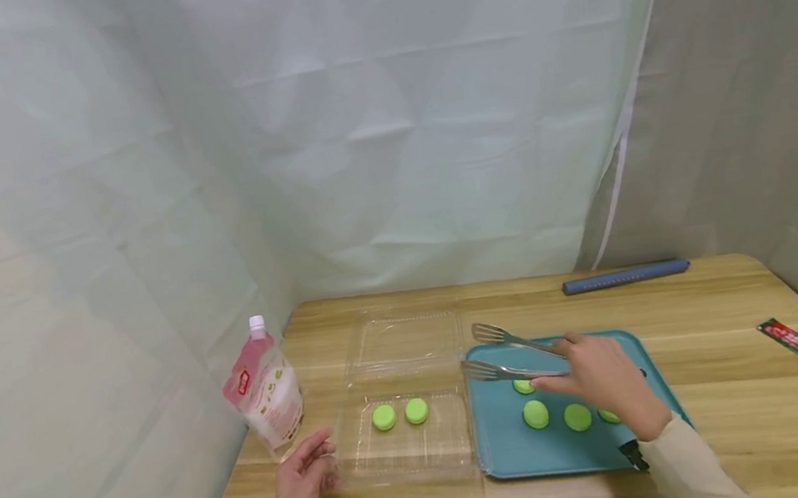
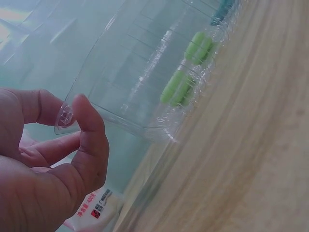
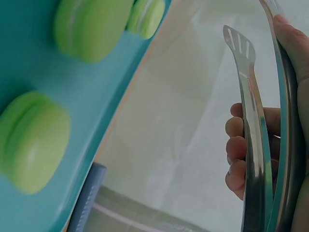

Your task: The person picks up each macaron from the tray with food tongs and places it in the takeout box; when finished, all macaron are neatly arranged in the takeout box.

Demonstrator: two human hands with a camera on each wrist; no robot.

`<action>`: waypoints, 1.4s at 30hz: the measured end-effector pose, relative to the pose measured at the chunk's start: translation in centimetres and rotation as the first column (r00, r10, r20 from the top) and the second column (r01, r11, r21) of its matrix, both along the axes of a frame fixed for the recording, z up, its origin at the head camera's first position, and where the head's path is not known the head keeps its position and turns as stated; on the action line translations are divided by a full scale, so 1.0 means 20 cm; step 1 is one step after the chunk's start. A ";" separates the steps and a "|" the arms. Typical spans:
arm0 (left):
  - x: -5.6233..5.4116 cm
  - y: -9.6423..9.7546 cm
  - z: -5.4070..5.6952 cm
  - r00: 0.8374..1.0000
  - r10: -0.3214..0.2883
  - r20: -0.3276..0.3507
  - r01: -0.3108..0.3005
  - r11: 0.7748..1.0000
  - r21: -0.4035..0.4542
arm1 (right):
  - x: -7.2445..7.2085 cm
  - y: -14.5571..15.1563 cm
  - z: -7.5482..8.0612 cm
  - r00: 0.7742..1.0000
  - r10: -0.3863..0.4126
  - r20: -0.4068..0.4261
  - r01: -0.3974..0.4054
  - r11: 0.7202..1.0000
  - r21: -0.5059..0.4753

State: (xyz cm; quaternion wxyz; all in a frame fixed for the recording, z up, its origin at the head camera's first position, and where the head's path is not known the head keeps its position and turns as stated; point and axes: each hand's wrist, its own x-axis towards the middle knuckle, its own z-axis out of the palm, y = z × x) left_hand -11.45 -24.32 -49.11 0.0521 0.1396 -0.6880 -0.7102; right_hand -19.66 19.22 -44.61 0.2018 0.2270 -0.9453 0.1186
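Observation:
My right hand [image 1: 605, 373] grips metal tongs [image 1: 517, 372], their slotted tips spread apart with nothing between them. The tongs hang over the left part of a blue tray [image 1: 502, 454], where several green macarons [image 1: 578, 417] lie, some partly hidden by the hand. Left of the tray, a clear plastic container [image 1: 412, 462] stands with its lid folded back, holding two green macarons [image 1: 416, 411] side by side. At the container's left edge my left hand [image 1: 302, 489] pinches the corner of the rim between thumb and finger, as the left wrist view shows.
A pink and white spouted pouch [image 1: 270, 396] stands at the left edge of the wooden table [image 1: 738, 406]. A blue stick-shaped object [image 1: 625, 276] lies at the back. A small red and green packet [image 1: 793, 339] lies at the right. Pale cloth walls enclose the table.

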 end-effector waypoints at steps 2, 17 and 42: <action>0.00 0.00 0.00 1.000 0.001 0.002 -0.001 1.000 0.003 | 0.00 0.03 -0.01 1.000 -0.004 -0.009 0.004 1.000 0.004; 0.00 0.01 0.00 1.000 0.000 -0.010 0.000 1.000 0.005 | 0.05 0.15 -0.06 0.999 -0.024 -0.034 0.025 1.000 0.015; 0.00 -0.01 0.00 1.000 -0.005 0.020 0.006 0.999 -0.032 | 0.06 0.23 -0.10 0.991 -0.062 0.118 0.057 0.997 0.043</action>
